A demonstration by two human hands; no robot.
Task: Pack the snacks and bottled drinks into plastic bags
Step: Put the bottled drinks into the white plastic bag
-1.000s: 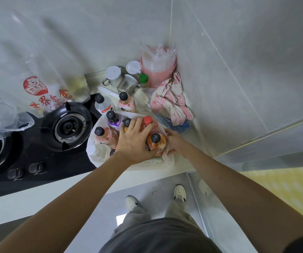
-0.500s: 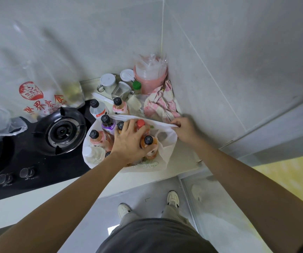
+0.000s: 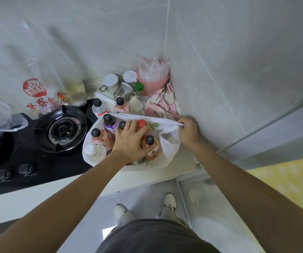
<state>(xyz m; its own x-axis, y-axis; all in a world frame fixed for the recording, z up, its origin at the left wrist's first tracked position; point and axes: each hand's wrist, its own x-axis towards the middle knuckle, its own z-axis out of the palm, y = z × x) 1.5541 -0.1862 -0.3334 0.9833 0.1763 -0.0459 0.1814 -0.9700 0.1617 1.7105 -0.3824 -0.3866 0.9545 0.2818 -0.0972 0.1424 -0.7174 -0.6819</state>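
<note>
A white plastic bag point(image 3: 170, 143) stands open on the counter beside the stove, holding several upright bottled drinks. My left hand point(image 3: 130, 141) lies on top of them, fingers curled around an orange bottle with a black cap point(image 3: 149, 145) and touching a red-capped bottle point(image 3: 142, 123). A purple-labelled bottle point(image 3: 109, 123) and a pink one point(image 3: 99, 136) stand at the bag's left. My right hand point(image 3: 188, 131) pinches the bag's rim at its right handle, pulled toward the wall. Two more bottles, a clear one point(image 3: 99, 107) and a pink one point(image 3: 121, 106), stand outside behind the bag.
A black gas hob with a burner point(image 3: 61, 129) and knobs point(image 3: 13, 172) fills the left. Lidded jars point(image 3: 110, 82), a pink container point(image 3: 152, 79) and a pink cloth point(image 3: 162, 105) crowd the corner. A clear printed bag point(image 3: 44, 99) hangs at the left wall. My feet are on the floor below.
My right hand left the orange bottle, took the bag's right rim and pulled it out toward the wall, stretching the bag's mouth wider. My left hand stayed on the bottles.
</note>
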